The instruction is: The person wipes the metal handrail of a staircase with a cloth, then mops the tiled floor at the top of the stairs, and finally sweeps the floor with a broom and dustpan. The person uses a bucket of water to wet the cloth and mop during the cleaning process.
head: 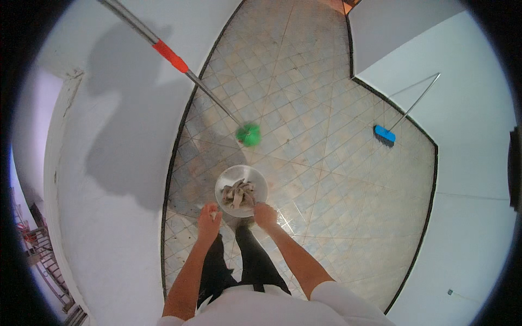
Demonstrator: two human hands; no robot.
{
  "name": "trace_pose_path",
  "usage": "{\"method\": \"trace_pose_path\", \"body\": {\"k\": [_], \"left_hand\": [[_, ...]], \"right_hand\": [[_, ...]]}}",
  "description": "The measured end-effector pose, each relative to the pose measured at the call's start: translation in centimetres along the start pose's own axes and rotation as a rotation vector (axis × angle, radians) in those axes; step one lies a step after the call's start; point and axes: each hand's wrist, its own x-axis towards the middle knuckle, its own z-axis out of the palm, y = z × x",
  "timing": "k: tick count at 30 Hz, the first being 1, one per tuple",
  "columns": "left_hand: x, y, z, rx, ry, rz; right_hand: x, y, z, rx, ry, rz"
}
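Note:
A round, pale, shallow bowl [225, 175] holds a heap of grey-brown strips or pieces [238, 193] whose material cannot be told. At its lower right rim, my right hand [265, 216] is closed, gripping the rim. My left hand [210, 218] is just off the bowl's lower left side, fingers curled around a small whitish piece. Beyond the bowl, a green round brush head [248, 135] rests on the tiled floor, its metal pole with a red sleeve [170, 56] slanting to the upper left.
A blue broom [384, 133] with dark bristles leans on the right wall [469, 155]. The left wall [118, 228] runs close beside me, with a dark skirting. Through an opening at far left, a ladder-like metal frame [49, 261] shows. Diagonal floor tiles [334, 171] stretch ahead.

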Motion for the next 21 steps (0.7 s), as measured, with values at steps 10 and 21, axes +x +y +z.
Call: {"method": "trace_pose_path", "body": {"k": [10, 21], "left_hand": [[-2.3, -17.1, 5.1, 0.001, -0.350, -0.130], [1.8, -26.5, 8.3, -0.173, -0.216, -0.362]], "right_hand": [[15.1, 5.3, 17.1, -0.054, -0.351, -0.070], [30.3, 2.7, 35.6, -0.180, -0.246, 0.145]]}}
